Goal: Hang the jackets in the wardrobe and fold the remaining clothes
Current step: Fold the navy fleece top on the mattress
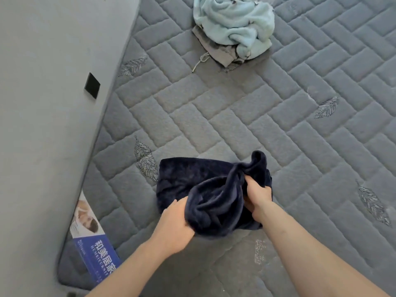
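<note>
A dark navy fleece garment (192, 185) is lying on a bare quilted grey mattress (300, 125), partly folded into a rough rectangle, with a bunched portion being lifted from its near side. The left hand (174, 224) is gripping the near left edge of that bunch, fingers curled under the fabric and thumb lying on top. The right hand (258, 196) is gripping the far right part of it, fingers closed into the cloth, with a loose twist of fleece rising just beyond them. Both bare forearms are reaching in from the bottom of the frame.

Well beyond the fingers, near the top of the frame, a crumpled pale blue garment (233, 24) is sitting on top of a grey garment (216, 50), whose drawstring (200, 61) is trailing onto the mattress toward the hands. Embroidered leaf motifs are showing on the quilting, one (145, 159) just left of the navy garment. Left of the left hand, at the mattress corner, a blue and white printed label (96, 251) is lying flat. A grey wall (42, 103) is running along the mattress's left edge, carrying a small black square plate (92, 85).
</note>
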Action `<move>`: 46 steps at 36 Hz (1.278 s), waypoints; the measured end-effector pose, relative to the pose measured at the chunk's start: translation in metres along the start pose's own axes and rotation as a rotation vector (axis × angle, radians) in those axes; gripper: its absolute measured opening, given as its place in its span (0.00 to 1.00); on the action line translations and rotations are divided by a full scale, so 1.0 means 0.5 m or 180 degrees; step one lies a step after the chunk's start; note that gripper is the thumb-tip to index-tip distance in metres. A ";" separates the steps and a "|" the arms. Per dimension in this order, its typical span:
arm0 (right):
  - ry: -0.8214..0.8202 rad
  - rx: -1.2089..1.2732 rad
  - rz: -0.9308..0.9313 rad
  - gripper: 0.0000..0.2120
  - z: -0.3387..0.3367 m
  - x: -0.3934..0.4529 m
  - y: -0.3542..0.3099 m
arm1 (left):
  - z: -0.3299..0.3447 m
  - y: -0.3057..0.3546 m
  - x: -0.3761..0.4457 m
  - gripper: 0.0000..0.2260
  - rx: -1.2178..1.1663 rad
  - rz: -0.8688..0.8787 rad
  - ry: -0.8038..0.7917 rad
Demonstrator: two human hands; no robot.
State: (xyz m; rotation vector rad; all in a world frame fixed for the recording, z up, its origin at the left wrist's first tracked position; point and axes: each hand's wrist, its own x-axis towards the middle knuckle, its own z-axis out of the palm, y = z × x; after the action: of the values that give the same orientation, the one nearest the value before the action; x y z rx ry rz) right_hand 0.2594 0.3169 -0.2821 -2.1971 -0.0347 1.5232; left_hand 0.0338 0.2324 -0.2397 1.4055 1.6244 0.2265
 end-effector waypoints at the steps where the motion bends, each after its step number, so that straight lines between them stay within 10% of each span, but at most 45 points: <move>1: -0.0139 0.0049 0.0020 0.38 -0.014 0.002 -0.005 | -0.010 0.000 0.013 0.10 -0.0158 -0.0295 0.0109; 12: 0.0073 -0.1524 -0.0196 0.35 -0.106 0.045 -0.020 | -0.050 -0.011 0.196 0.28 -0.0652 -0.1773 0.0663; 20: 0.0710 -0.1449 -0.0499 0.43 -0.059 0.047 0.008 | -0.031 -0.026 0.212 0.16 0.0091 -0.1130 0.1771; 27: 0.0386 -0.1002 -0.0591 0.45 -0.075 0.058 0.032 | -0.043 -0.039 0.241 0.13 -0.0834 -0.1398 0.0855; 36: -0.0662 0.0135 -0.0123 0.23 -0.144 0.085 0.091 | -0.034 -0.006 0.201 0.16 -0.1423 -0.1934 0.1187; 46: -0.0764 0.0255 0.0035 0.39 -0.251 0.050 0.176 | 0.054 0.008 0.080 0.25 -0.2486 -0.2266 0.0008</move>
State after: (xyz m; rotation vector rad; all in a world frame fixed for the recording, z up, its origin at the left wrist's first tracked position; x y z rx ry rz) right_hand 0.3604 0.2007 -0.3031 -1.9460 -0.0375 1.7555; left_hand 0.0604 0.2565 -0.2725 0.2147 1.6661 0.3805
